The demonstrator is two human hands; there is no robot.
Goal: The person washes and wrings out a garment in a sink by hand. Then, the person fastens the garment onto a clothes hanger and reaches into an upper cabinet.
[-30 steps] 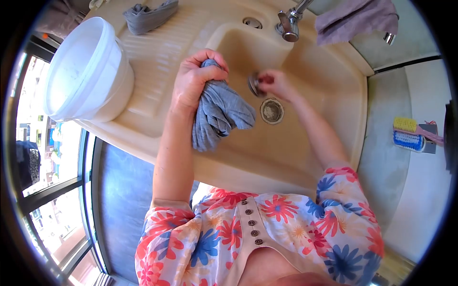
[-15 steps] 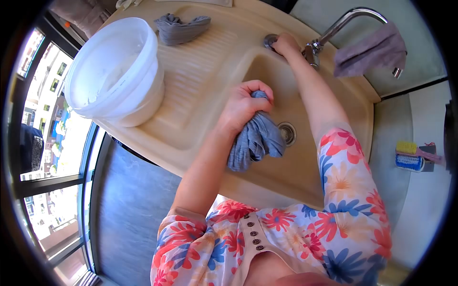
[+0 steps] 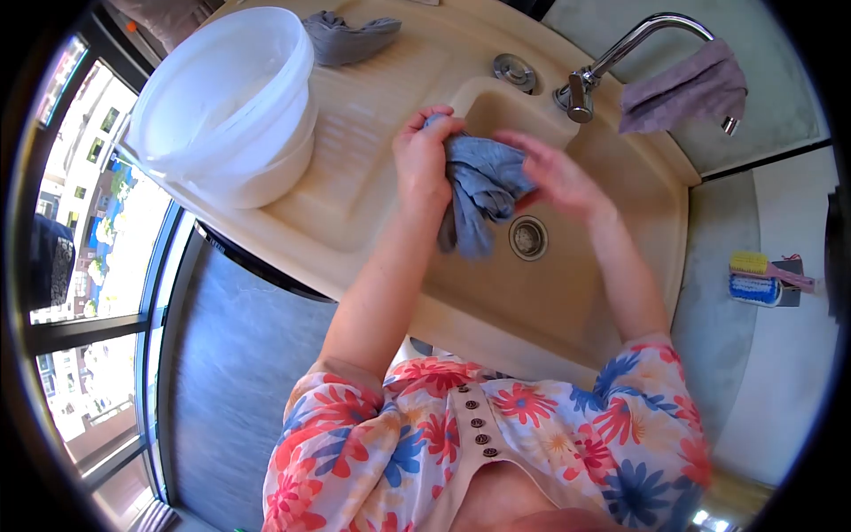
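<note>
My left hand is closed around one end of a bunched blue-grey cloth, which hangs over the sink basin. At the cloth's right side is my right hand, its fingers apart and slightly blurred. Some of those fingers are partly hidden behind the cloth, and whether they press on it is unclear. The metal drain shows just below the cloth. Behind both hands, a round metal strainer sits on the sink's ledge near the chrome tap.
Nested white plastic buckets stand on the ribbed drainboard at left. A grey cloth lies crumpled behind them. A mauve cloth drapes over the tap's spout. Brushes are at the right wall; a window is at left.
My right hand has left the round strainer by the tap and come down beside the blue-grey cloth. My left hand has raised the cloth slightly away from my body.
</note>
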